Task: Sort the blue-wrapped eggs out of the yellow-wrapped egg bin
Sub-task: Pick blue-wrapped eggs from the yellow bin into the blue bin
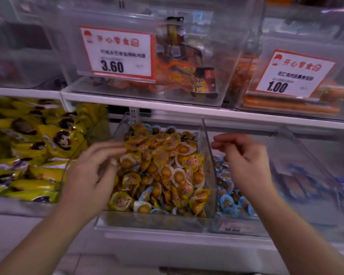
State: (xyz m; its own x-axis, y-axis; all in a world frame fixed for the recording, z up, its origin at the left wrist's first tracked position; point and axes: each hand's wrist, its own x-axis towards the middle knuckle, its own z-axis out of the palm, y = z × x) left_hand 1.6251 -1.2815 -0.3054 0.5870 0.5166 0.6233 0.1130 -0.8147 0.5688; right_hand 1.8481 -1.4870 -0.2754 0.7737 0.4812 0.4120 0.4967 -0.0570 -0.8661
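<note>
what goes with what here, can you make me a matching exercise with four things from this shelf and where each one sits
Things:
1. yellow-wrapped egg bin
2. blue-wrapped egg bin
3. 3.60 price card
4. yellow snack bags

Places:
A. upper shelf, on the front of a clear bin
B. lower shelf, far left
C. lower shelf, middle, under the left hand
D. lower shelf, right of the middle bin, under the right hand

Pairs: 1-C, 2-D, 3-A, 4-B
</note>
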